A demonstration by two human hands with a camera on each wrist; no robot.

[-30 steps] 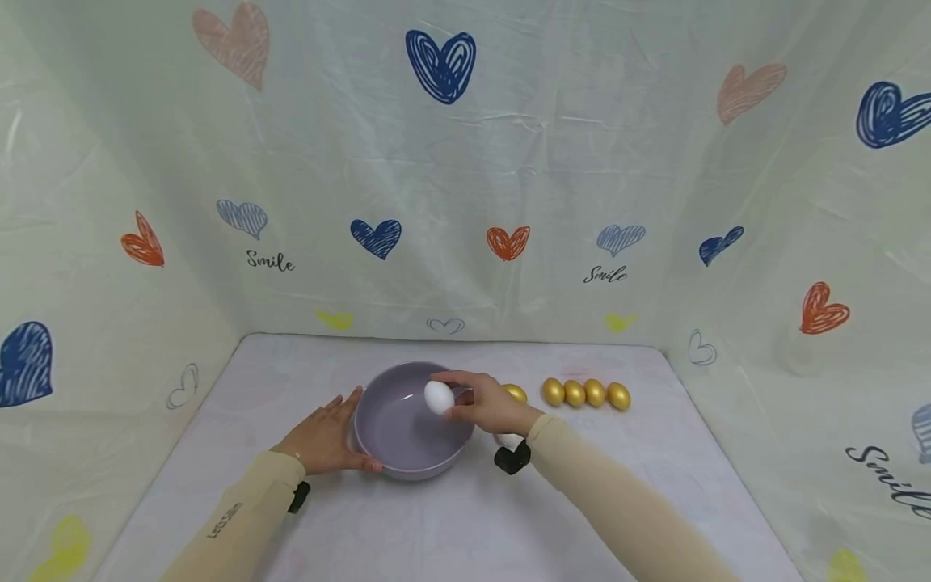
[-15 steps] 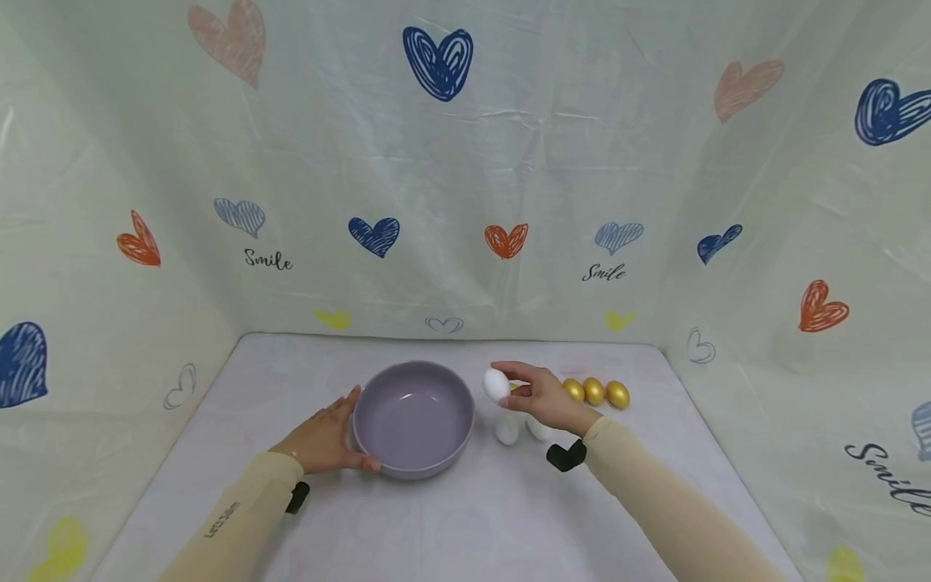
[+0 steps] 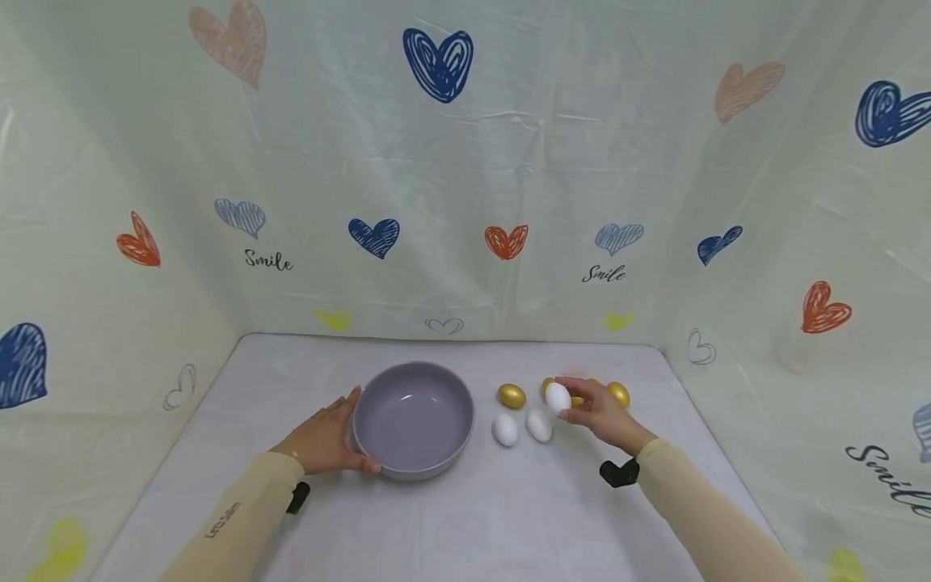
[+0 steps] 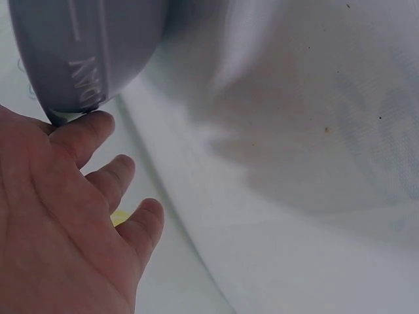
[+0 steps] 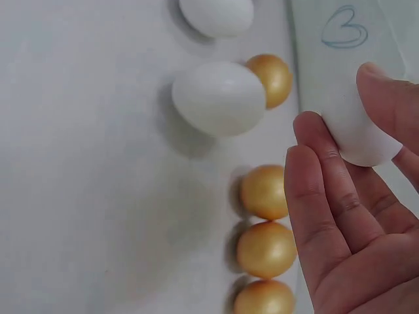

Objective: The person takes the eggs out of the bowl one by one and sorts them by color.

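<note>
A lilac bowl (image 3: 413,419) stands empty on the white table (image 3: 465,517). My left hand (image 3: 327,432) rests against its left side with relaxed fingers; in the left wrist view the fingertips (image 4: 91,127) touch the bowl's wall (image 4: 78,52). My right hand (image 3: 576,402) pinches a white egg (image 3: 557,397) just above the table, right of the bowl. In the right wrist view that held egg (image 5: 357,134) sits between thumb and fingers. Two more white eggs (image 3: 505,429) (image 3: 539,423) lie on the table beside it.
A gold egg (image 3: 511,395) lies behind the white eggs and another (image 3: 619,394) past my right hand. The right wrist view shows several gold eggs (image 5: 264,191) in a row. Heart-printed sheets (image 3: 465,202) wall in the table at back and sides.
My right hand has carried the white egg from over the bowl rightward and down, to beside the two white eggs. The left hand and the bowl have stayed put.
</note>
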